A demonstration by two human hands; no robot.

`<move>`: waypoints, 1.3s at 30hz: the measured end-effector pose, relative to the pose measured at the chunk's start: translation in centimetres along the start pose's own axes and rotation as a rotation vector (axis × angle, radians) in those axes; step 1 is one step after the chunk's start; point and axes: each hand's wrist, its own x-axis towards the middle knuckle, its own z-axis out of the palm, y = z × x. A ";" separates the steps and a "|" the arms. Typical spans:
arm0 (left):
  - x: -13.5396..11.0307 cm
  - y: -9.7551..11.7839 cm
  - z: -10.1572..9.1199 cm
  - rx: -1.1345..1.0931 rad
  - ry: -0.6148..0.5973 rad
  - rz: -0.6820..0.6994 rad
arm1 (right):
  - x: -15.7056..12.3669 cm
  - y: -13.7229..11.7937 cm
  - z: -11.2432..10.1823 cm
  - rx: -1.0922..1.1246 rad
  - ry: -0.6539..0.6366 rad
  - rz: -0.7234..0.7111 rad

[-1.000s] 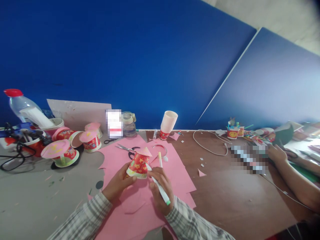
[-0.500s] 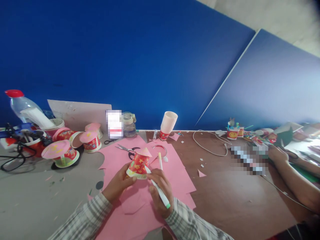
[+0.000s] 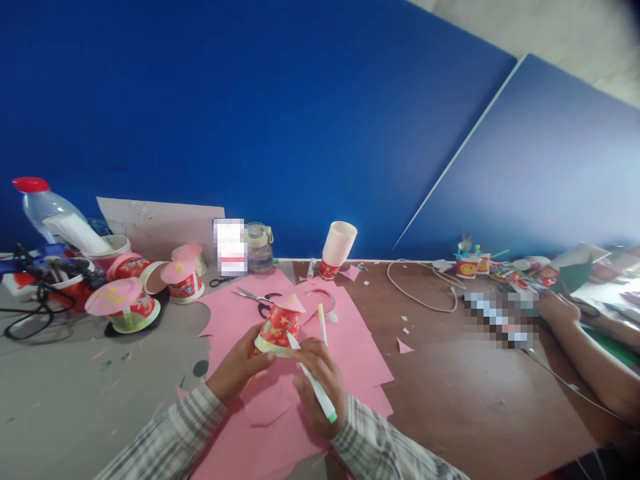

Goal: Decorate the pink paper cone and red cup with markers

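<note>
My left hand grips an upturned red paper cup topped with a pink paper disc, holding it just above the pink paper sheets. My right hand is closed round a white marker with a green end, its tip touching the cup's lower side. A second pale marker lies on the pink paper just behind my right hand.
Scissors lie on the pink paper behind the cup. Several pink-topped red cups and a plastic bottle crowd the left. A stack of paper cups stands by the blue wall. Another person's arm rests at right beside a white cable.
The marker's tip has crept slightly left and down against the cup. Both hands and the cup stay almost where they were.
</note>
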 end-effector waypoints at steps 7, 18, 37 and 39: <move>0.0 -0.1 0.0 -0.007 0.005 -0.005 | 0.0 0.1 0.0 0.008 0.005 0.003; 0.0 -0.1 0.0 -0.008 -0.011 0.000 | 0.0 0.3 0.2 -0.056 -0.056 0.000; 0.1 -0.3 -0.3 -0.006 0.003 0.007 | -0.2 0.0 0.1 -0.035 -0.066 0.028; 0.2 -0.4 -0.3 -0.004 0.005 -0.003 | -0.2 -0.2 0.0 -0.033 -0.069 0.024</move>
